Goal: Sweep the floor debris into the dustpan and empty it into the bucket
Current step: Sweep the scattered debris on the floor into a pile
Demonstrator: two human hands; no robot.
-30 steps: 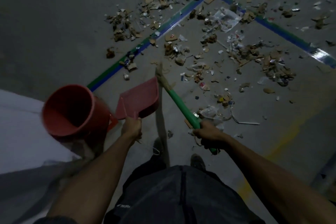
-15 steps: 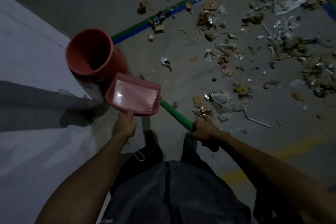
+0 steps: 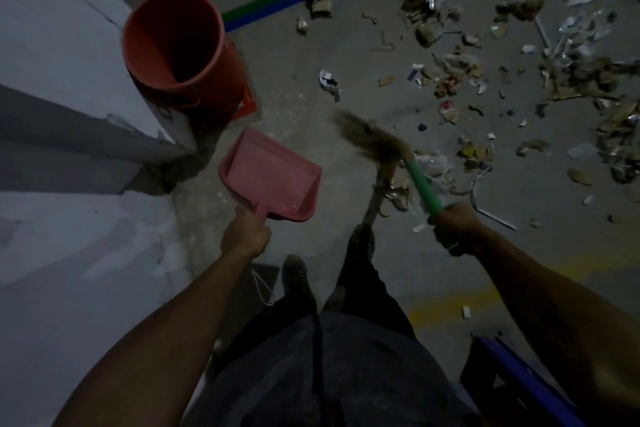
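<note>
My left hand (image 3: 245,236) grips the handle of a pink dustpan (image 3: 273,172), held over the floor with its mouth pointing away from me; its pan looks bare. A red bucket (image 3: 173,42) stands just beyond it, against the wall corner. In my right hand (image 3: 455,229) is the green handle of a broom (image 3: 420,182), whose brown bristles (image 3: 372,139) are blurred, to the right of the dustpan. Floor debris (image 3: 450,80) of cardboard scraps, paper and plastic lies scattered across the upper right.
A white and grey wall (image 3: 62,114) fills the left side. Green and blue floor tape (image 3: 277,0) runs behind the bucket. My shoes (image 3: 298,279) stand below the dustpan. A blue frame (image 3: 519,378) sits at the lower right, near a yellow floor line (image 3: 450,305).
The view has swung left and down, bringing bucket and wall closer. The dustpan has dropped lower, away from the bucket. The broom head has come into view, swinging beside the dustpan.
</note>
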